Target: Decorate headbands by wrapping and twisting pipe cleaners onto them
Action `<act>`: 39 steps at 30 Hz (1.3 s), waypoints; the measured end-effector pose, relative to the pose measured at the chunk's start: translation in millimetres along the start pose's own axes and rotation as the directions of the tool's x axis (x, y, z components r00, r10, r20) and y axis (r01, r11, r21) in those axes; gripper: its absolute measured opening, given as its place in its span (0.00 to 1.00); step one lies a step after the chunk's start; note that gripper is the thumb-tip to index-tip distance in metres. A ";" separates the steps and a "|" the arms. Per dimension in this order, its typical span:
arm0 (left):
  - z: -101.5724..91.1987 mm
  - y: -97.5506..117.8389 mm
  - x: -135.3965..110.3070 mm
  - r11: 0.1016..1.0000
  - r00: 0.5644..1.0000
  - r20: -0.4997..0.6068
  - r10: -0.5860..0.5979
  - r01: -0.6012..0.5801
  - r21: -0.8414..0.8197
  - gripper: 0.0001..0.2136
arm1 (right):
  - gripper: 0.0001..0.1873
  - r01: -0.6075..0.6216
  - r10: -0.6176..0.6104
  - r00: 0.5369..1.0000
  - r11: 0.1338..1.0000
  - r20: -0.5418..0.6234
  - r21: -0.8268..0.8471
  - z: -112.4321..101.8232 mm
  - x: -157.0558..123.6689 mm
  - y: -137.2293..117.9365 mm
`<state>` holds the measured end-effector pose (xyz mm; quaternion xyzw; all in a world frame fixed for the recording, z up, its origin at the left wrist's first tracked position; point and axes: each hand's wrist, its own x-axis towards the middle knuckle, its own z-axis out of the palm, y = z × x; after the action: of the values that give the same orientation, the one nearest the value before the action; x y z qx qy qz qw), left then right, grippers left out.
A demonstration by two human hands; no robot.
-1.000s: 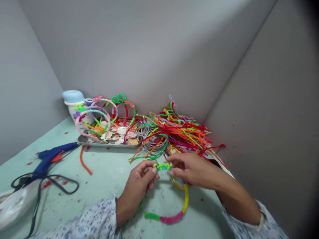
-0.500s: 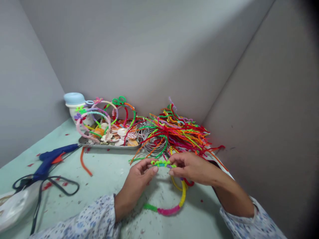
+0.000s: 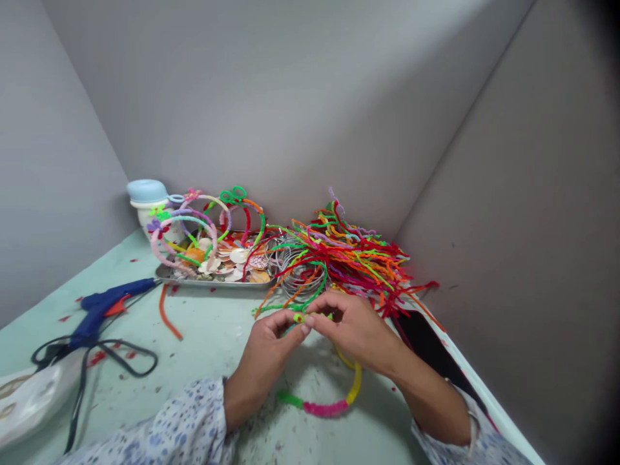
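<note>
A headband (image 3: 327,409) wrapped in fuzzy pipe cleaner hangs below my hands, its visible curve green, magenta and yellow. My left hand (image 3: 264,352) pinches the top of the band between thumb and fingers. Yellow-green pipe-cleaner trim (image 3: 299,318) shows at these fingertips, with a small red spot in it. My right hand (image 3: 356,332) reaches over the band from the right, thumb and forefinger closed on the same trim. The fingers cover most of the trim and the upper band.
A metal tray (image 3: 217,283) holds shells, with decorated headbands (image 3: 208,226) standing in it. Metal hoops (image 3: 303,284) and a pipe-cleaner pile (image 3: 358,252) lie beside it. Left are a blue glue gun (image 3: 97,310), its cord and a lidded cup (image 3: 148,200). A dark flat object (image 3: 436,355) lies right.
My right hand has moved left along the trim, its fingertips now close to my left thumb and covering more of the trim. The dark flat object on the right shows more.
</note>
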<state>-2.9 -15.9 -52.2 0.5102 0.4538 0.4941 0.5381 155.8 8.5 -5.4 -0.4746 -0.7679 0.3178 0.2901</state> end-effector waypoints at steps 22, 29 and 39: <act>-0.7 -0.6 -2.2 0.999 1.000 -0.014 -0.019 0.019 -0.027 0.06 | 0.11 -0.143 0.128 0.984 0.983 0.127 0.118 -24.8 -3.3 -4.9; -2.3 -2.5 -2.3 0.996 0.997 -0.028 -0.077 0.075 -0.052 0.08 | 0.09 -0.139 0.136 0.982 0.990 0.133 0.015 -29.2 -4.7 1.3; -1.4 -0.7 -2.1 1.000 1.000 -0.017 -0.015 0.016 0.008 0.07 | 0.09 -0.105 0.111 0.992 0.991 0.059 -0.085 -13.0 -4.0 1.7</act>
<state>-4.5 -17.9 -53.0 0.5047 0.4644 0.4923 0.5359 168.0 8.2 0.9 -0.5166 -0.7622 0.3164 0.2283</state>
